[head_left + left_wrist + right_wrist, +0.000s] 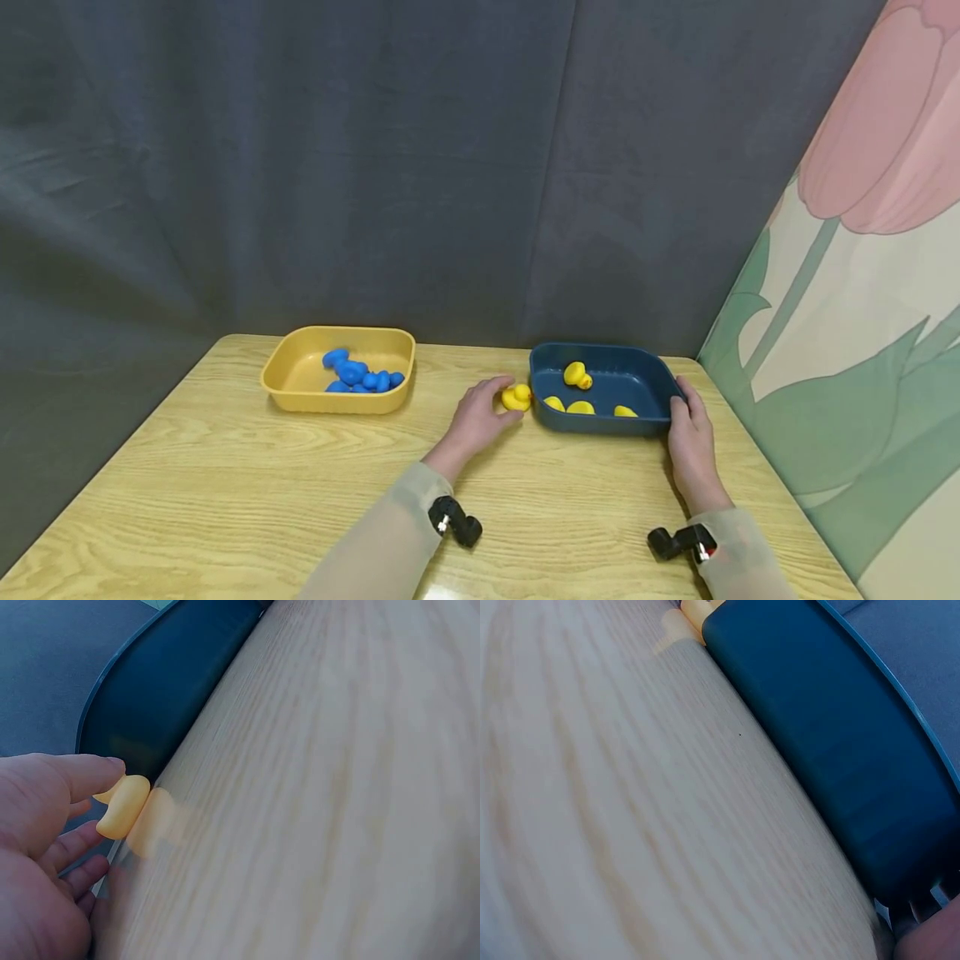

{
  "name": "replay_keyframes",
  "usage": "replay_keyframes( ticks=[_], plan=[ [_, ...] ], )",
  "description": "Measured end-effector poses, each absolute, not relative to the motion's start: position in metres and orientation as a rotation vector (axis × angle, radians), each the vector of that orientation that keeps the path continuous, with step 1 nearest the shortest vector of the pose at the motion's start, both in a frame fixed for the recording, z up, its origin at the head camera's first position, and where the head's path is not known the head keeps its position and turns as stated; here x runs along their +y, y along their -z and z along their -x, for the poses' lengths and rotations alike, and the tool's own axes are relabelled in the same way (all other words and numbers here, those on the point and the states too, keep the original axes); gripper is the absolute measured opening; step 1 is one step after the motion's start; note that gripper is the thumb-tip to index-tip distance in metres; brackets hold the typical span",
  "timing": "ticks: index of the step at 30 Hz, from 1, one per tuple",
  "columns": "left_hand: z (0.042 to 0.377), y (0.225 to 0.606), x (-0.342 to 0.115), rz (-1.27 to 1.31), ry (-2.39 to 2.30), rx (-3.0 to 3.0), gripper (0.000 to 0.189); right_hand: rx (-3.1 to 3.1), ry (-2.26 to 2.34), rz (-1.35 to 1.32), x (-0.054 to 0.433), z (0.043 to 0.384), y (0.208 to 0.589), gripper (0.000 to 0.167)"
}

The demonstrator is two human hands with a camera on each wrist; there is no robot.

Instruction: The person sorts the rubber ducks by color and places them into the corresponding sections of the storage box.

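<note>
A yellow rubber duck [515, 397] sits on the table against the left end of a dark blue bin [600, 425]. My left hand [480, 417] has its thumb and fingers curved round this duck; in the left wrist view the thumb tip meets the duck [126, 806], and the far fingers are partly hidden. The bin's right end is gripped by my right hand [692, 442], thumb at the rim. Inside the bin lie several yellow ducks [576, 375], some partly hidden by the front wall. Only a bit of the right hand [934, 934] shows in the right wrist view.
At the back left of the wooden table [300, 483] stands a yellow bin [337, 403] with several blue toy pieces [352, 372] in it. A dark curtain [375, 167] hangs behind the table, and a wall with painted flowers [862, 333] rises along the right side.
</note>
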State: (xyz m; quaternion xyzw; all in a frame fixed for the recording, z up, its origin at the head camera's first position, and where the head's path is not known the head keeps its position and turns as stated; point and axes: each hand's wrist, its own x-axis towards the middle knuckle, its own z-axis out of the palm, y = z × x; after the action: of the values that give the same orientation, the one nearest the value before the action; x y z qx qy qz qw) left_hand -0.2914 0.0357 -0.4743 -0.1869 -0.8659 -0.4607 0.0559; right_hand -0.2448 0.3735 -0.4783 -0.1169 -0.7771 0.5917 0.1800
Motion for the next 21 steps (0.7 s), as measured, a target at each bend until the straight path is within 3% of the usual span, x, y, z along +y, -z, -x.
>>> replay_keyframes(
  ticks=[21],
  plan=[
    [0.2891, 0.4723, 0.0368, 0.568, 1.357, -2.681, 0.046, -2.203, -1.682, 0.334, 0.3729, 0.2431, 0.4755, 0.063]
  ],
)
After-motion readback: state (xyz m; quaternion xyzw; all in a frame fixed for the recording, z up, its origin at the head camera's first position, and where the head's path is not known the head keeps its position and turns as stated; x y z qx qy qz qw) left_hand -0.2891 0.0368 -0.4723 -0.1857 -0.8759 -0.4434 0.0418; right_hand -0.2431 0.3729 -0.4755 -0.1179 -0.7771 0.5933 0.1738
